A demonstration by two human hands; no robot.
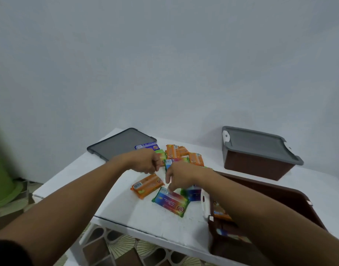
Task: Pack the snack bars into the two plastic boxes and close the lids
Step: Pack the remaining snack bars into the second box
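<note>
Left hand (145, 162) is clenched, empty; right hand (181, 176) touches one rainbow bar (171, 201), which lies diagonally beneath it. Two boxes: open box (270, 186) under the right forearm, closed box (257, 167) beyond.

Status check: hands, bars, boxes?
Left hand curled above orange bar, grip unclear. Right hand fingertips touch rainbow bar. Near box open, part-filled; far box lidded. Nothing seen blocking.
</note>
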